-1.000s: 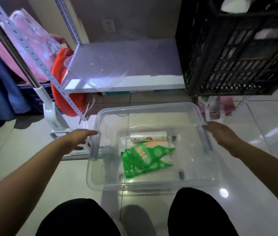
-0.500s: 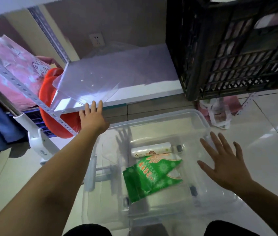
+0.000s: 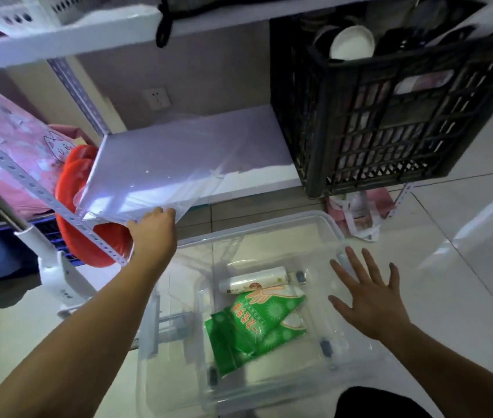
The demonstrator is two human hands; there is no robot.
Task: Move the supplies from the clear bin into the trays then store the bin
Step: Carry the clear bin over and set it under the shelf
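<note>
- The clear rectangular plastic bin (image 3: pixel 269 239) sits on the pale glossy tiled floor (image 3: pixel 465 297), just in front of the low white shelf board (image 3: pixel 257 179) and between the person's two forearms.
- The left hand (image 3: pixel 154 233) reaches up to the front edge of that shelf board; its fingers curl over the near edge of a thin transparent plastic sheet (image 3: pixel 160 173) that lies on the board and overhangs it. The fingertips are hidden behind the edge, so how firmly they grip cannot be told.
- The right hand (image 3: pixel 369 294) hovers over the bin's right side, palm down, fingers straight and spread apart, holding nothing.
- Inside the bin lies a green crinkly plastic packet (image 3: pixel 251 327) with starburst patterns, orange hand outlines and yellow characters too blurred to read.
- Touching the packet's far end is a white cylindrical roll (image 3: pixel 254 280) with a small picture label, its writing illegible.
- A black slatted plastic crate (image 3: pixel 390 122) stands on the right of the shelf board, with a white round bowl (image 3: pixel 352 43) showing at its top.
- At left, an orange-red round plastic item (image 3: pixel 76 188) sits behind a perforated grey metal upright (image 3: pixel 43 194), beside a pink bag printed with a cat face (image 3: pixel 21 146).
- A white wall socket (image 3: pixel 156 98) is set into the wall above the shelf board.
</note>
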